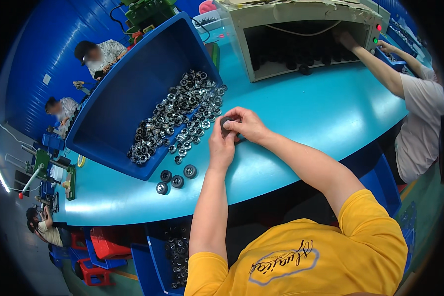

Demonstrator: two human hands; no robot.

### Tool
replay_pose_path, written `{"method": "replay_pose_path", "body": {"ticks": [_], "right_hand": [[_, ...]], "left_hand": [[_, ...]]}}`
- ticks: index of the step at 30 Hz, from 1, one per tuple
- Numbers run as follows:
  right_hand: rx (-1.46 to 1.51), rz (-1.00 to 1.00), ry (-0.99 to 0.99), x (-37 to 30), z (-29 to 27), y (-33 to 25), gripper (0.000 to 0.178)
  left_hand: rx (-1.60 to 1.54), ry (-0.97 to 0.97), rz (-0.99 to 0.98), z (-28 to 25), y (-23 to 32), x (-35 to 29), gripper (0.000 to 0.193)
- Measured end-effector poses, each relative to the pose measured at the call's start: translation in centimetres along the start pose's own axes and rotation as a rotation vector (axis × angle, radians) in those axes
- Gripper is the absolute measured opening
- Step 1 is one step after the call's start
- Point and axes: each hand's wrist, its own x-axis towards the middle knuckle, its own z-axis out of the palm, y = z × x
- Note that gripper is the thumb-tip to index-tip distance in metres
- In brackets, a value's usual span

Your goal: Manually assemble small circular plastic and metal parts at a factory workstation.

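Both of my hands meet above the turquoise table, just right of a heap of small wheel hubs. My left hand and my right hand are closed around one small black tyre, with the thumbs and fingertips pressing on it. Whether a hub sits inside this tyre is hidden by my fingers. Shiny silver and black wheel hubs spill from a tilted blue bin onto the table. Left of my left forearm lie several small wheels with black tyres.
An oven-like box holding dark tyres stands at the far right, with a co-worker's hand reaching into it. Below the table edge, a blue crate contains more wheels. Green presses and other people are at the left.
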Motion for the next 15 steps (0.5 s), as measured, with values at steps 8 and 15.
{"method": "replay_pose_path", "body": {"ticks": [8,15], "right_hand": [[-0.264,-0.247,0.242,0.0,1.3,1.9,0.025],[0.097,-0.035,0.071,0.6,0.0,1.7,0.026]], "left_hand": [[0.368,0.114,0.135,0.5,0.6,-0.2,0.036],[0.543,0.193,0.263,0.8,-1.1,0.2,0.042]]}}
